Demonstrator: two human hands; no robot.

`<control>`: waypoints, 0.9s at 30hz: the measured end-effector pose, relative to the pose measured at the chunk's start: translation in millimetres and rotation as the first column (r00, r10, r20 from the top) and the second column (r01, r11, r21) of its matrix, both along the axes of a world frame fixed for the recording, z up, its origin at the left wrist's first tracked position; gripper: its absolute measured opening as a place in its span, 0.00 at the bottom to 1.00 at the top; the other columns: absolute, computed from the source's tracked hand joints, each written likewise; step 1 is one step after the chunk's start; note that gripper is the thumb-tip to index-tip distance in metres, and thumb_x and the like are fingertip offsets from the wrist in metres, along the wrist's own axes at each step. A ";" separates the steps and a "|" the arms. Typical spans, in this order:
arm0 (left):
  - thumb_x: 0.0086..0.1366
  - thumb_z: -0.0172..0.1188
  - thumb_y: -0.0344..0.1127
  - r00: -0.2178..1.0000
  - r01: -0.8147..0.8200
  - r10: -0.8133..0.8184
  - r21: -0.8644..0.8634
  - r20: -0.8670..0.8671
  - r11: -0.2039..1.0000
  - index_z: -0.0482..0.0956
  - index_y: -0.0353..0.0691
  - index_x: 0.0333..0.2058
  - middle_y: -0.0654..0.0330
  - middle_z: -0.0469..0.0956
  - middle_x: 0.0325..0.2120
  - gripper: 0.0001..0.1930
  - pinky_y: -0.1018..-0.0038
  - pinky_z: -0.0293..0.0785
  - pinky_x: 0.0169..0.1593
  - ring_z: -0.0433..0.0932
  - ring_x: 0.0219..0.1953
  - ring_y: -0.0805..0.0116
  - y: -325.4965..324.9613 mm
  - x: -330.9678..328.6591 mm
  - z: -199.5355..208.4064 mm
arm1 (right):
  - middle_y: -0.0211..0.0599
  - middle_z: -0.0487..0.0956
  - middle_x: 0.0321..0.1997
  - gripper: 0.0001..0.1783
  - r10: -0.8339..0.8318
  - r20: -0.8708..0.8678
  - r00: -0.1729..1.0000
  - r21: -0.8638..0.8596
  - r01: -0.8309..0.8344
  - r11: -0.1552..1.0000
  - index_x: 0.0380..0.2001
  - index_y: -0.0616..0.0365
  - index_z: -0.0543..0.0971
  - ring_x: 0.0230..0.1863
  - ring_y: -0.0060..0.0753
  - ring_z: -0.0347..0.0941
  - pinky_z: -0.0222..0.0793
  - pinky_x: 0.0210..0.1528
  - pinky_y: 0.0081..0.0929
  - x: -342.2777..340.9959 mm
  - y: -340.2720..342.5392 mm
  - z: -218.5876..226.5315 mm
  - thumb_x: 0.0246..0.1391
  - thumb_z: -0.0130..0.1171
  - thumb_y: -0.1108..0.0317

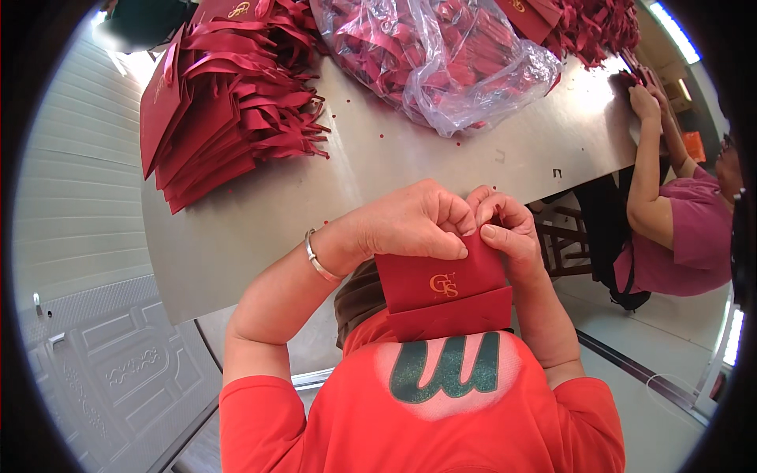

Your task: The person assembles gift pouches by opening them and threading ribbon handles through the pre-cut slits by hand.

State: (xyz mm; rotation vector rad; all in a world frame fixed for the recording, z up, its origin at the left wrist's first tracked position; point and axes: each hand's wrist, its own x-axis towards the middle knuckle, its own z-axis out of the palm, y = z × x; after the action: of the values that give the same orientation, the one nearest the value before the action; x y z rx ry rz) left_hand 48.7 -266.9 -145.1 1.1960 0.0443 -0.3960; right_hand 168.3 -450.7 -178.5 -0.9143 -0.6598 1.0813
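Observation:
Close in front of my chest is a dark red paper gift bag (422,276) with a small gold emblem, its folded bottom part facing me. My left hand (418,217), with a silver bangle at the wrist, is closed at the bag's top edge, thumb pressed on the paper. On the other side of that edge my right hand (512,225) pinches with thumb and fingers. The fingertips of both hands nearly meet there. Whatever small piece may lie between them is hidden.
The metal table (378,173) carries a stack of red bags with ribbons (229,110) at left. A clear plastic sack of red ribbon pieces (449,63) lies mid-table, with more ribboned bags (595,31) behind. Small red dots are scattered about. At right, another person (670,213) works beside a wooden stool (564,236).

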 end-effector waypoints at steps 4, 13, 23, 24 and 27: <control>0.59 0.61 0.24 0.995 -0.088 0.094 0.193 -0.024 0.977 0.80 0.31 0.34 0.67 0.79 0.26 0.04 0.83 0.70 0.33 0.73 0.29 0.85 -3.7 -1.9 5.4 | 0.35 0.71 0.40 0.05 -0.092 0.067 0.994 -0.071 0.096 0.993 0.31 0.58 0.75 0.41 0.23 0.65 0.60 0.48 0.20 0.4 -2.9 6.6 0.50 0.59 0.73; 0.61 0.60 0.26 0.985 -0.169 0.124 0.569 0.117 0.805 0.80 0.30 0.37 0.65 0.80 0.27 0.07 0.80 0.72 0.35 0.74 0.30 0.82 -3.0 -4.2 20.3 | 0.31 0.72 0.39 0.02 -0.169 0.149 0.974 -0.130 0.189 0.973 0.30 0.60 0.75 0.41 0.20 0.66 0.61 0.48 0.19 0.1 1.8 8.0 0.53 0.59 0.76; 0.60 0.58 0.23 0.994 -0.074 0.073 -0.004 -0.085 0.997 0.79 0.31 0.35 0.66 0.79 0.30 0.05 0.83 0.71 0.36 0.75 0.32 0.83 -3.0 -1.5 5.8 | 0.31 0.73 0.39 0.03 -0.120 0.077 0.990 -0.076 0.126 0.989 0.33 0.60 0.76 0.42 0.20 0.68 0.63 0.48 0.19 -7.4 -0.6 11.3 0.54 0.59 0.76; 0.59 0.58 0.23 0.995 -0.068 0.065 -0.049 -0.069 0.996 0.79 0.31 0.35 0.66 0.79 0.29 0.05 0.84 0.70 0.36 0.75 0.32 0.83 -2.6 -2.5 3.6 | 0.31 0.73 0.39 0.03 -0.125 0.074 0.989 -0.075 0.131 0.989 0.33 0.60 0.76 0.42 0.20 0.68 0.63 0.48 0.19 -7.8 -0.7 12.2 0.54 0.59 0.76; 0.58 0.58 0.23 0.995 -0.075 0.070 -0.069 -0.066 0.995 0.79 0.32 0.34 0.66 0.79 0.29 0.05 0.84 0.70 0.36 0.75 0.31 0.83 -3.0 -2.1 4.1 | 0.31 0.73 0.39 0.03 -0.109 0.081 0.991 -0.077 0.115 0.990 0.33 0.60 0.77 0.41 0.20 0.68 0.63 0.47 0.19 -6.8 0.7 12.3 0.54 0.59 0.77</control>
State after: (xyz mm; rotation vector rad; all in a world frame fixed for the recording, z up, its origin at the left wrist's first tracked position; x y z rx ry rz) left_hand 46.6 -269.9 -141.0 1.1082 0.1274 -0.3690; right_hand 161.5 -450.0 -166.2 -1.0558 -0.6234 0.9825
